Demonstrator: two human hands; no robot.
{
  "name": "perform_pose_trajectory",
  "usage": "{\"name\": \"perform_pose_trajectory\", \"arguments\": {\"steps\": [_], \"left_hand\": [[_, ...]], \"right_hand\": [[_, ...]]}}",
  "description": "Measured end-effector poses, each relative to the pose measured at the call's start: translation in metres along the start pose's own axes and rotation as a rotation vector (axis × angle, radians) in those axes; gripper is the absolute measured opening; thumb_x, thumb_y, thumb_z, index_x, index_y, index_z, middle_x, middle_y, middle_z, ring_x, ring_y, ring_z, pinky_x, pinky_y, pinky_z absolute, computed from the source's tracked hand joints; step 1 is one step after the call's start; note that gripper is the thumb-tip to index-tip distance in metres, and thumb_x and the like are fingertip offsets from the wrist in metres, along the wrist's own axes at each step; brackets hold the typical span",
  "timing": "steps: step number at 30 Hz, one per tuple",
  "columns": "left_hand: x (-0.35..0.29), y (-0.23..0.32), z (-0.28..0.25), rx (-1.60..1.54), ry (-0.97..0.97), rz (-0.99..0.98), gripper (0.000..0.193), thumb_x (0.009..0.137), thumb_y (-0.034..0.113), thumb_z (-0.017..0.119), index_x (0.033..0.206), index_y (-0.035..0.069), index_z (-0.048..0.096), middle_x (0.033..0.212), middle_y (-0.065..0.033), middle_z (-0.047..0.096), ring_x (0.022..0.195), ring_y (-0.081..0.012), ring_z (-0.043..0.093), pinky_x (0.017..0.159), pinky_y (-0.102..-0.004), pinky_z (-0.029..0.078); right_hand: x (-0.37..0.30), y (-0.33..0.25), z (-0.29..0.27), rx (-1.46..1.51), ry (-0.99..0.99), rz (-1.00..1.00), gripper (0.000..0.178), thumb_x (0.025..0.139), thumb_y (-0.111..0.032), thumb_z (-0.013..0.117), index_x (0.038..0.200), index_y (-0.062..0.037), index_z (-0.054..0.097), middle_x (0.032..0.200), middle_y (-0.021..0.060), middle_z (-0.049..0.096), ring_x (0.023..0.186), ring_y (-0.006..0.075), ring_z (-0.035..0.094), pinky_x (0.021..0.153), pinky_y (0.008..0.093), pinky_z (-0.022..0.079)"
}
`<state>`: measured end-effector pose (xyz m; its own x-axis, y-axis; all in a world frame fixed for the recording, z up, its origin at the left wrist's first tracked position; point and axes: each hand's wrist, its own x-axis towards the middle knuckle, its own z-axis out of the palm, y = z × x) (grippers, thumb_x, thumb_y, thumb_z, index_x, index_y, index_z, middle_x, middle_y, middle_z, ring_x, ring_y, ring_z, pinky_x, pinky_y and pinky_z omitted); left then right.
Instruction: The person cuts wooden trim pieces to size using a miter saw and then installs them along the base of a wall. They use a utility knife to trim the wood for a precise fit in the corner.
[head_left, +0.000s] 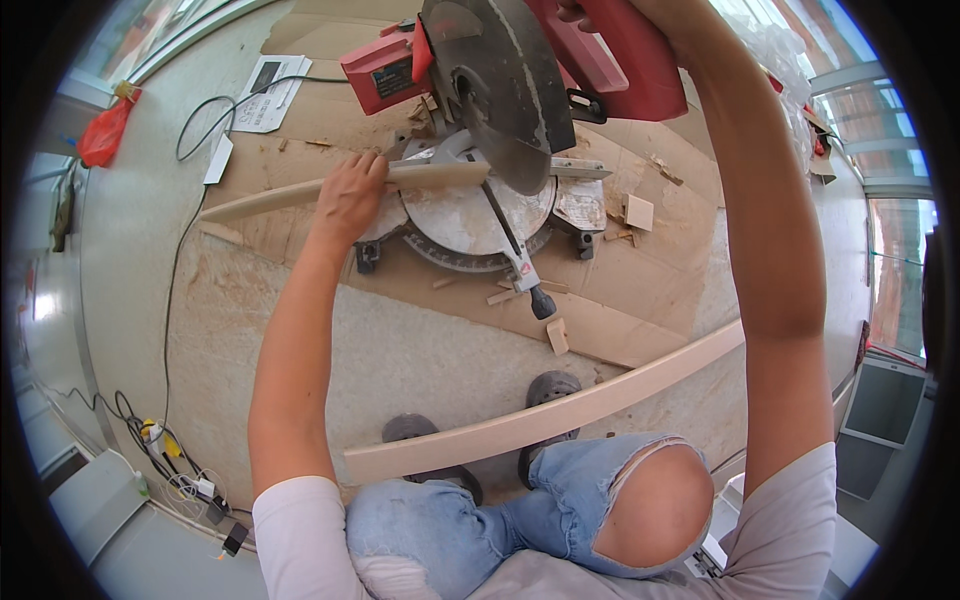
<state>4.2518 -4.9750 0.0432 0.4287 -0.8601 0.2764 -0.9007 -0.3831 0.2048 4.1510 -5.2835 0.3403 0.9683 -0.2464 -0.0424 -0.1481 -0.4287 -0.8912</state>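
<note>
"Head view, taken as a clock face: what could go wrong?"

"The left hand (350,190), at between ten and eleven, grips the wooden strip (435,177) from above. If that grip is too light, I'd expect the strip to twist or kick when the blade bites, because I see no clamp on it."

"And the right hand (668,15)?"

"At one o'clock, its fingers curl round the red handle (640,70) of the miter saw. The upper edge crops it, so I can't tell how firm the hold is, nor whether the blade is spinning."

"Any other trouble?"

"The strip's far end juts toward ten, well past the saw base; without support there, it could sag and tilt the cut. The loose plank (540,415) at five, lying close before the shoes (555,388), might trip someone standing up."

"How does the strip look, and where is it?"

"Pale, long, narrow and straight-edged, though the lens bends it. It lies across the round turntable (440,222) toward eleven, its near end just beside the dark blade guard (510,110). A squarish offcut (638,212) sits at two, on the cardboard (620,290)."
</note>
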Motion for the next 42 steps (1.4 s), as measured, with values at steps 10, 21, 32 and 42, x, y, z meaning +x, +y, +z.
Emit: {"name": "perform_pose_trajectory", "arguments": {"steps": [10, 21, 32, 42], "left_hand": [[-0.006, -0.003, -0.001, 0.031, 0.009, -0.016, 0.026, 0.087, 0.025, 0.069, 0.093, 0.005, 0.054, 0.095, -0.0128, 0.061, 0.096, -0.0344, 0.06, 0.082, -0.0447, 0.048], [-0.004, -0.001, 0.001, 0.056, -0.035, -0.017, 0.026, 0.09, 0.027, 0.066, 0.095, 0.005, 0.053, 0.097, -0.0132, 0.061, 0.098, -0.034, 0.06, 0.084, -0.0439, 0.047], [-0.004, -0.001, 0.005, 0.078, 0.018, 0.005, 0.024, 0.088, 0.025, 0.068, 0.093, 0.006, 0.054, 0.094, -0.0124, 0.06, 0.095, -0.0332, 0.06, 0.082, -0.044, 0.047], [-0.002, -0.002, 0.005, 0.032, 0.033, 0.011, 0.026, 0.088, 0.026, 0.068, 0.093, 0.005, 0.054, 0.093, -0.0134, 0.06, 0.093, -0.0351, 0.06, 0.08, -0.0465, 0.047]], "right_hand": [[-0.015, 0.016, 0.015, 0.004, 0.179, -0.118, 0.03, 0.093, -0.021, 0.068, 0.109, 0.0038, 0.063, 0.093, 0.0115, 0.071, 0.081, 0.0169, 0.068, 0.072, 0.0299, 0.057], [-0.028, 0.015, 0.021, 0.062, 0.216, -0.078, 0.037, 0.094, -0.023, 0.068, 0.117, 0.0052, 0.06, 0.093, 0.0113, 0.068, 0.078, 0.0171, 0.067, 0.07, 0.0317, 0.058], [-0.038, 0.017, 0.019, 0.019, 0.229, -0.041, 0.038, 0.093, -0.026, 0.071, 0.115, 0.0035, 0.061, 0.088, 0.0091, 0.067, 0.072, 0.015, 0.065, 0.066, 0.03, 0.055], [-0.07, 0.021, 0.029, -0.075, 0.32, -0.046, 0.033, 0.093, -0.023, 0.07, 0.113, 0.0017, 0.062, 0.089, 0.0071, 0.067, 0.078, 0.0145, 0.066, 0.072, 0.0298, 0.055]]}}
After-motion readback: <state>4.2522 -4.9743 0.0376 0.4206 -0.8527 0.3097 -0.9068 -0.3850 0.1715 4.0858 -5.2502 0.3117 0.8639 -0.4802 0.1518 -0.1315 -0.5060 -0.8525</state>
